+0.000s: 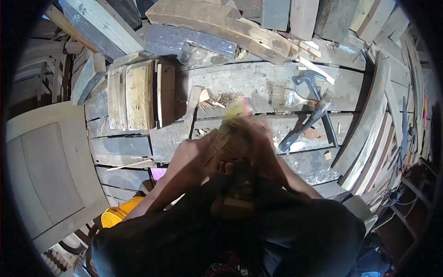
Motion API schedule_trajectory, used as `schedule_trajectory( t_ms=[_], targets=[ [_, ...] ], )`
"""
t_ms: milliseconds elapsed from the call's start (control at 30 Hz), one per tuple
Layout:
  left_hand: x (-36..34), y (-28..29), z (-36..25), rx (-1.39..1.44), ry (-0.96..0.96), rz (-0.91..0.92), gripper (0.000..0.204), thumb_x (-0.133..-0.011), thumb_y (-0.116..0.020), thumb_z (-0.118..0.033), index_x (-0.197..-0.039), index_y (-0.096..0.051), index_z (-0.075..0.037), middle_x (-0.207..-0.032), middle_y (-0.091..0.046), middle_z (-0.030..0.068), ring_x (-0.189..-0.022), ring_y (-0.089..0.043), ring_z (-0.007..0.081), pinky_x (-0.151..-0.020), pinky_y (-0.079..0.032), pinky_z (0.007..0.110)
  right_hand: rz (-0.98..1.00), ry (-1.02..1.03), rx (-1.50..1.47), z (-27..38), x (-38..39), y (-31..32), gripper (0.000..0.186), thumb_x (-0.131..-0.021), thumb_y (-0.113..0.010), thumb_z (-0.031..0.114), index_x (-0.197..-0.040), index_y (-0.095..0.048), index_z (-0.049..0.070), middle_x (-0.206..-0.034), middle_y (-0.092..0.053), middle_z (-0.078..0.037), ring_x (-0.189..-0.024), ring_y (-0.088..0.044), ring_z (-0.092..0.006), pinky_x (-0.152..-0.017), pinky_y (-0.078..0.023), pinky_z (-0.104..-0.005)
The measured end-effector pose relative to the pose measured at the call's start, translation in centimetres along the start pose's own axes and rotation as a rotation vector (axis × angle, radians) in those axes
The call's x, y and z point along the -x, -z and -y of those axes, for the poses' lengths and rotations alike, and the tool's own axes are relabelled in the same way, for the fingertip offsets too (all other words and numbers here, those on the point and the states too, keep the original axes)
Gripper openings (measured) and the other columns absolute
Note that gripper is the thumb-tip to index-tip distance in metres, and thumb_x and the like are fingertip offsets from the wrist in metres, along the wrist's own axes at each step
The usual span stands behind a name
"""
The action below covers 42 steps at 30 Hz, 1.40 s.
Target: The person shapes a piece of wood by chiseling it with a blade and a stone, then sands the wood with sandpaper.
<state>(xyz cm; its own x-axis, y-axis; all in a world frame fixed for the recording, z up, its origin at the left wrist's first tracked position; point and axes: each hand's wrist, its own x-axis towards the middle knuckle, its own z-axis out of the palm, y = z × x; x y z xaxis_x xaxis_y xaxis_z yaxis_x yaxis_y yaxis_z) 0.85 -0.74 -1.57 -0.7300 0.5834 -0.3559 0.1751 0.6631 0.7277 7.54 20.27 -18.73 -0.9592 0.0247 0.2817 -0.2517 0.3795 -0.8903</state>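
Observation:
Both my hands are close together in front of my knees, over the plank floor. My left hand (190,151) is closed against a small piece of wood (218,147). My right hand (262,144) is smeared by motion, so its fingers cannot be made out. Just beyond the hands is a blurred yellow and pink thing (237,110), its kind unclear. What look like toes (225,167) show below the wood. To the right lies a claw hammer (311,82), its handle crossed by a long dark tool (308,121) with a flared end.
Upright wooden blocks (139,96) stand at the left, near a panelled door (50,171). A thick curved beam (221,25) lies across the back. Wood shavings (224,99) litter the planks. Long boards (369,129) lean at the right. A yellow container-like object (115,215) sits beside my left leg.

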Motion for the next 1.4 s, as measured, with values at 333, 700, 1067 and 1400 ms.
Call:
schedule_trajectory(
  t_ms=[333,700,1067,1400],
  targets=[
    [0.9,0.7,-1.5,0.089,0.226,-0.033,0.026,-0.089,-0.072,-0.015,-0.111,-0.071,-0.002,-0.086,-0.071,0.0261,-0.082,-0.071,0.0439,-0.069,-0.057,0.045,0.063,0.073,0.124,5.0,-0.1,-1.1,0.035,-0.093,-0.067,0.011,-0.127,-0.072,0.007,-0.109,-0.078,-0.012,-0.091,-0.076,-0.0302,-0.101,-0.052,-0.0421],
    [0.7,3.0,-1.7,0.224,0.185,-0.146,0.040,-0.096,-0.078,-0.015,-0.128,-0.068,0.007,-0.108,-0.077,0.0168,-0.102,-0.071,0.0153,-0.087,-0.056,0.030,0.024,-0.368,0.138,4.9,-8.6,8.2,0.037,-0.099,-0.064,0.023,-0.130,-0.062,0.002,-0.093,-0.071,-0.026,-0.087,-0.072,-0.0413,-0.082,-0.056,-0.0460],
    [-2.4,7.4,-2.0,0.511,0.124,-0.210,0.027,-0.101,-0.071,-0.016,-0.122,-0.069,0.001,-0.103,-0.075,0.0089,-0.092,-0.070,0.0131,-0.082,-0.057,0.027,0.376,0.005,0.088,5.4,-9.6,7.9,0.078,-0.086,-0.079,0.054,-0.142,-0.055,0.006,-0.130,-0.064,-0.022,-0.124,-0.060,-0.0393,-0.110,-0.046,-0.0533],
    [-6.3,3.1,-1.3,0.552,0.064,-0.251,0.055,-0.097,-0.077,-0.023,-0.140,-0.052,0.001,-0.121,-0.067,0.0114,-0.118,-0.063,0.0187,-0.100,-0.051,0.031,0.081,-0.543,-0.488,5.1,-6.2,5.4,0.053,-0.111,-0.048,0.046,-0.102,-0.067,-0.003,-0.080,-0.065,-0.007,-0.077,-0.057,-0.0124,-0.075,-0.048,-0.0334]
  ],
)
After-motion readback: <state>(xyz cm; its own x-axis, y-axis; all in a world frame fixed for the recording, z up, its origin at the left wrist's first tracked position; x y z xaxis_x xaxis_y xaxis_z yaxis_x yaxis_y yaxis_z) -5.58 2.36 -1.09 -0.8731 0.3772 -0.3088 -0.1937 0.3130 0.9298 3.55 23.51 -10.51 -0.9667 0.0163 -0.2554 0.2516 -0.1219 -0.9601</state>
